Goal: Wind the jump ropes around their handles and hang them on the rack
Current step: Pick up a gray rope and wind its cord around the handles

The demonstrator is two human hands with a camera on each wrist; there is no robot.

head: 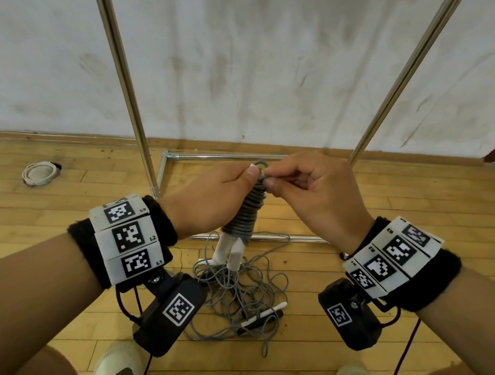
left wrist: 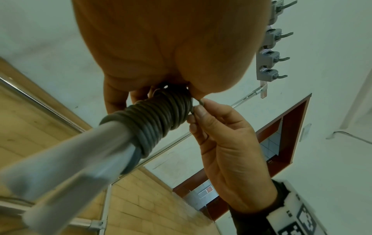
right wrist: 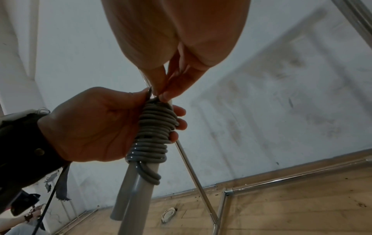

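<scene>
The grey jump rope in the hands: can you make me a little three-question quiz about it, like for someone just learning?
1. True or false: the grey rope is coiled around two white handles held together.
2. Which hand wraps around the coiled bundle?
A. the left hand
B. the right hand
C. neither
3. Fill in: the right hand pinches a small ___ of rope at the top of the bundle.

Key:
1. True.
2. A; in the right wrist view its fingers curl round the coils.
3. Loop. More jump ropes lie tangled on the wooden floor below.
</scene>
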